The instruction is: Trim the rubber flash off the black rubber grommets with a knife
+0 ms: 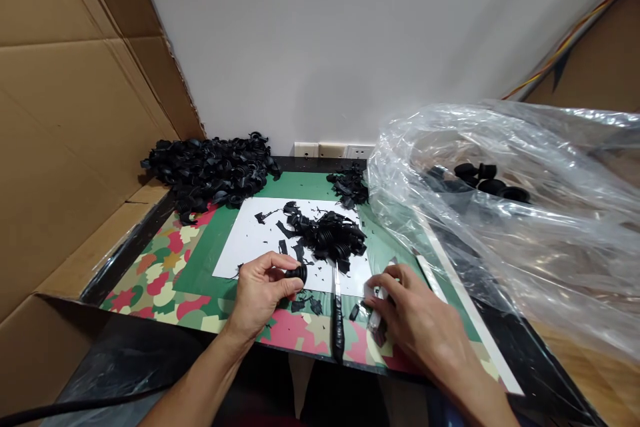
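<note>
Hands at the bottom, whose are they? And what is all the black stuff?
They belong to the person wearing the camera on their head, so you see what they see. The left hand pinches a small black ribbed rubber piece. The right hand touches a small white object; I cannot tell if it grips it. Between them lies a knife with a black handle. More black pieces and scraps sit on a white sheet, a bigger heap lies at the back left, and a clear plastic bag on the right holds round black parts.
</note>
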